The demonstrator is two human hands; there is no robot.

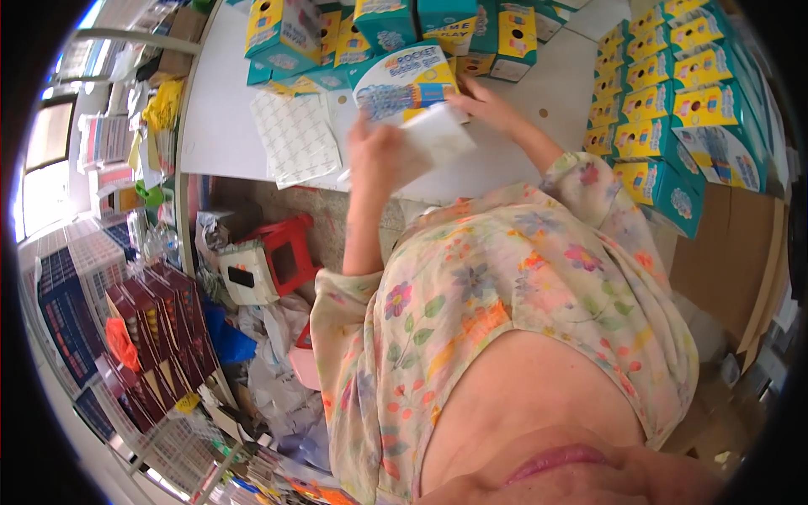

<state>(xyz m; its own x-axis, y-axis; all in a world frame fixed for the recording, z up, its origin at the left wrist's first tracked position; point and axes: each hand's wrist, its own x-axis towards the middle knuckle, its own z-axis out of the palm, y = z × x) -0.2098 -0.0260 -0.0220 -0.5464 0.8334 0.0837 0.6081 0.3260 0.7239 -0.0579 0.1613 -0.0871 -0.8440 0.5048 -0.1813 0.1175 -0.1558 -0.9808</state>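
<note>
My left hand (374,156), smeared by motion, is closed on white paper sheets (439,135) over the table's front edge. Just beyond lies a teal, yellow and white toy box (408,76) with a printed picture on its upward face. The fingers of my right hand (486,108) are at that box's right edge, close to the sheets' far corner. Whether the sheets touch the box I cannot tell. Left of my left hand, a white sheet with a faint grid of labels (295,139) overhangs the front edge of the white table (220,126).
More teal and yellow boxes (282,34) stand along the back. A tall stack of matching boxes (648,109) rises at the right, above brown cardboard (724,252). Crowded metal shelving (181,160) borders the left. A red and white container (269,261) and plastic bags sit below the table.
</note>
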